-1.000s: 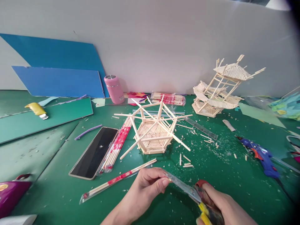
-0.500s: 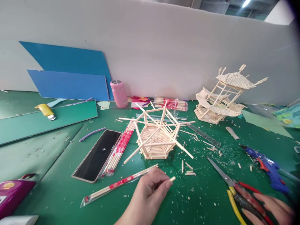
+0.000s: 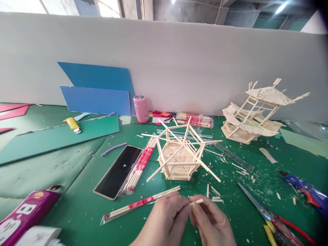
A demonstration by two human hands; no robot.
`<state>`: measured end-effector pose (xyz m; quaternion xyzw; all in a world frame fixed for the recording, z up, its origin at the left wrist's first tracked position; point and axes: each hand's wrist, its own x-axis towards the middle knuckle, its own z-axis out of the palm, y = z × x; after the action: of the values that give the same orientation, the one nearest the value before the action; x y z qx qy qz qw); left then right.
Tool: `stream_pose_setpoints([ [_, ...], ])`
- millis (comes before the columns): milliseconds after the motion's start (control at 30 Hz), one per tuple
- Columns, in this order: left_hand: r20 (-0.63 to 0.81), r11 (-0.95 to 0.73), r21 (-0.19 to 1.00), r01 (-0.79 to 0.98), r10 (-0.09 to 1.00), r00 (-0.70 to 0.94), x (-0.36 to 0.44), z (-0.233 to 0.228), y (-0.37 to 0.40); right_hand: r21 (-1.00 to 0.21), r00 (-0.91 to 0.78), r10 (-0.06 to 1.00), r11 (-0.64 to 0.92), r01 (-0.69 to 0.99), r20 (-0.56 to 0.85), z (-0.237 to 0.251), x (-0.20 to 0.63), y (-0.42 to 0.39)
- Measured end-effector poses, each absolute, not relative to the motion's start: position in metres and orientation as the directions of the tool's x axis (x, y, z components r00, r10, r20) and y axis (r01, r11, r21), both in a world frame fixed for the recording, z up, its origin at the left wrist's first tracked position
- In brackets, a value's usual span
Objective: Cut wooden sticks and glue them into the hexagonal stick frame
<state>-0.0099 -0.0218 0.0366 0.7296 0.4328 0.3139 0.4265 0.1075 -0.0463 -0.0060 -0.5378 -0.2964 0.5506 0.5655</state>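
Note:
My left hand (image 3: 166, 220) and my right hand (image 3: 212, 223) meet at the bottom centre, fingertips together, pinching a short wooden stick piece (image 3: 196, 202) between them. Just beyond them stands a hexagonal stick basket (image 3: 179, 157) with long sticks jutting outward. The scissors (image 3: 271, 220) with red and yellow handles lie on the green mat to the right, apart from my right hand. A wrapped pair of chopsticks (image 3: 140, 203) lies left of my hands.
A finished stick pavilion (image 3: 253, 114) stands at the back right. A phone (image 3: 118, 171), a chopstick pack (image 3: 139, 165), a ruler (image 3: 233, 156), a blue glue gun (image 3: 306, 189), a pink flask (image 3: 141, 108) and a purple power strip (image 3: 25, 215) lie around. Cut stick bits litter the mat.
My right hand has let go of the scissors, which now lie on the mat, and has come over to the left hand's stick piece. The view has tilted up.

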Motion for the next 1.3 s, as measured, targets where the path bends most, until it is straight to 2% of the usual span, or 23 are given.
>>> stream_pose_setpoints([
  [167,0.05,-0.203,0.884,0.421,0.936,0.348,-0.026,0.029,-0.023,-0.907,0.14,0.949,-0.218,-0.361,-0.283,-0.012,0.111,-0.032],
  [233,0.053,-0.166,0.864,0.475,0.969,0.242,-0.033,0.022,-0.022,-0.883,0.132,0.945,-0.222,-0.414,-0.299,-0.01,0.116,-0.026],
  [333,0.158,-0.111,0.851,0.513,0.986,-0.049,-0.043,0.012,-0.013,-0.854,0.141,0.941,-0.209,-0.476,-0.309,-0.003,0.118,-0.019],
  [400,0.205,-0.126,0.858,0.498,0.973,-0.106,-0.046,0.008,-0.003,-0.85,0.132,0.939,-0.22,-0.478,-0.318,0.002,0.116,-0.016],
  [567,0.238,-0.226,0.857,0.463,0.971,0.034,-0.045,0.009,0.019,-0.805,0.085,0.918,-0.291,-0.517,-0.386,0.013,0.107,-0.012],
  [700,0.197,-0.233,0.887,0.399,0.972,0.13,-0.041,0.012,0.025,-0.773,0.046,0.907,-0.329,-0.543,-0.419,0.017,0.103,-0.011],
  [867,0.151,-0.173,0.933,0.316,0.984,0.092,-0.037,0.02,0.035,-0.753,0.007,0.928,-0.298,-0.587,-0.372,0.031,0.103,-0.002],
  [967,0.152,-0.184,0.939,0.29,0.98,0.128,-0.035,0.031,0.043,-0.748,-0.011,0.942,-0.272,-0.606,-0.334,0.043,0.104,0.006],
  [1133,0.197,-0.238,0.942,0.238,0.963,0.185,-0.034,0.047,0.049,-0.725,-0.015,0.941,-0.27,-0.634,-0.338,0.057,0.104,0.02],
  [1300,0.201,-0.227,0.957,0.18,0.968,0.151,-0.035,0.047,0.049,-0.692,-0.004,0.938,-0.259,-0.673,-0.347,0.059,0.1,0.029],
])
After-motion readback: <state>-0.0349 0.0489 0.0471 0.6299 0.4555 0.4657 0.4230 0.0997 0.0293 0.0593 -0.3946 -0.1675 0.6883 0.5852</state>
